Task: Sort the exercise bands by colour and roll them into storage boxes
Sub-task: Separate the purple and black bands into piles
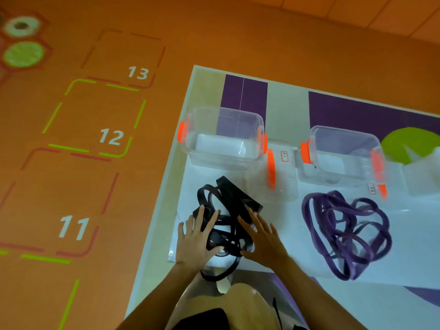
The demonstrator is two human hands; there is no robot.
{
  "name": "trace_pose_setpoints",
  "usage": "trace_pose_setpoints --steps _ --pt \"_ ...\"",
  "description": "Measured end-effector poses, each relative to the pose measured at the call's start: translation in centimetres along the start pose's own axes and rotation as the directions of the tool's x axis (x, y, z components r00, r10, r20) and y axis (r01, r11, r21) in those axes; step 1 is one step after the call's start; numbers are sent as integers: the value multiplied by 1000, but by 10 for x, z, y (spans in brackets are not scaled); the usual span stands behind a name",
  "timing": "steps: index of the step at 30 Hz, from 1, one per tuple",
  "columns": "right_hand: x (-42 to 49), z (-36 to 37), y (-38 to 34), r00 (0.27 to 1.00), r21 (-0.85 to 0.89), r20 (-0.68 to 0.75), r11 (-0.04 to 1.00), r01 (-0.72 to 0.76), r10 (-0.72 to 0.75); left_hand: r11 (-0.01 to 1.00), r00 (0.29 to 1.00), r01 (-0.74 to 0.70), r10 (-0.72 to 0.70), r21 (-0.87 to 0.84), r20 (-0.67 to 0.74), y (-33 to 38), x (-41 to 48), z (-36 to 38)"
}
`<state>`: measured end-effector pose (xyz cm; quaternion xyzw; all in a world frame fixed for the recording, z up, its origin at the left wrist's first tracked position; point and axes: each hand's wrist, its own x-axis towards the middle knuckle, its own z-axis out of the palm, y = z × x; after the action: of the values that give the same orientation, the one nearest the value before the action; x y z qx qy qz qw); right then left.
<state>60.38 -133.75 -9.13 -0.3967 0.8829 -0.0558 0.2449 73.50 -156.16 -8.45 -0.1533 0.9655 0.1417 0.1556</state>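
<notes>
Gathering the black bands point(226, 225) is, I judge, the step in hand. They lie in a loose tangle on the white sheet point(404, 246), just in front of the left clear box point(238, 160). My left hand point(194, 241) and right hand point(264, 236) lie flat with fingers spread, one on each side of the tangle, touching it and gripping nothing. The purple bands point(345, 234) sit apart to the right, before the right clear box point(342, 129). To do this well, I would free one loop, lay it flat, then roll it tightly so it does not spring open.
</notes>
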Motion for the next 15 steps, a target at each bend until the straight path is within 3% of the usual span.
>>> trace_pose_setpoints --steps 8,15 --pt "-4 -15 -12 1000 86 -18 996 -22 23 989 990 125 -130 78 55 5 12 -9" --pt "-43 -37 11 982 136 -58 976 -171 181 1000 996 17 -15 26 -87 40 2 -25"
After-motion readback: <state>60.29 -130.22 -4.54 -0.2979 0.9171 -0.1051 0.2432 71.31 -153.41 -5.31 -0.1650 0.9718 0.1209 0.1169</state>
